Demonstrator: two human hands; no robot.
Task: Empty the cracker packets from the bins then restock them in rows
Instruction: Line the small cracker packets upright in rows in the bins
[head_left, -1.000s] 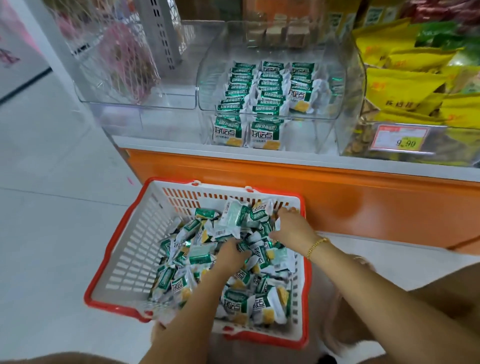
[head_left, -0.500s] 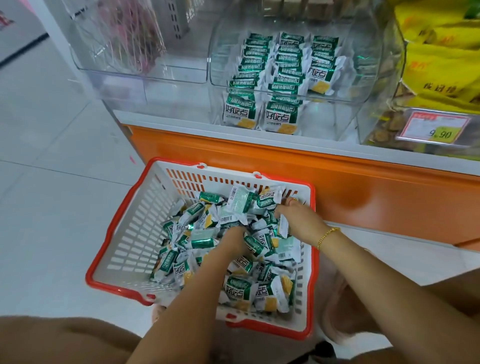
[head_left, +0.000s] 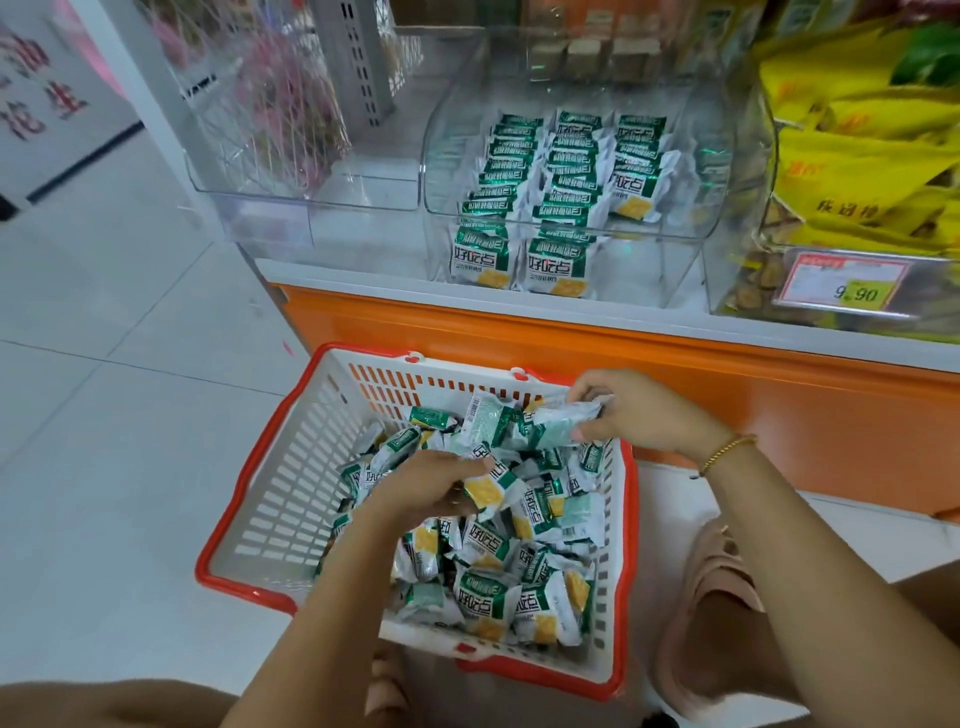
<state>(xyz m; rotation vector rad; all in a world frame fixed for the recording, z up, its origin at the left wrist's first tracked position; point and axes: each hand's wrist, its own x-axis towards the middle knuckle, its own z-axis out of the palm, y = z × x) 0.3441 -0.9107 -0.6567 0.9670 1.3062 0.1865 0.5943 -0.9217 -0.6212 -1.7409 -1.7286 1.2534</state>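
Both hands work in the basket (head_left: 291, 499), which sits on the floor below the shelf. The right hand (head_left: 641, 410) has its fingers (head_left: 597, 430) clamped on a few packets (head_left: 553, 423) at the far rim, thumb on the near side, fingertips over the far edge. The left hand (head_left: 423, 486) lies lower, its fingers curled around one packet (head_left: 485, 493) atop the loose pile (head_left: 519, 582). Beyond the right fingertips, up on the shelf, the clear bin (head_left: 696, 171) holds three rows (head_left: 563, 187) of packets; the right row is shortest.
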